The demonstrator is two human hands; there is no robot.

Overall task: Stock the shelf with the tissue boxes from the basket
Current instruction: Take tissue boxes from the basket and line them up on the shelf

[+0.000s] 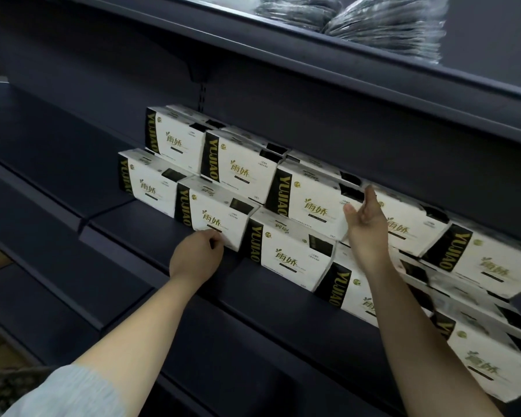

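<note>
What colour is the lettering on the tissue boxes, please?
Gold, on a black band of the tissue boxes; head view.

Every tissue box (175, 139) on the dark shelf (151, 236) carries the same print: "YUJIAO" in gold capitals running up a black band at the box's left end, and the gold characters "雨娇" on the white front. Near the bottom right corner of a few fronts there's a small "360". The finer black lines under the characters are too small to read.
</note>
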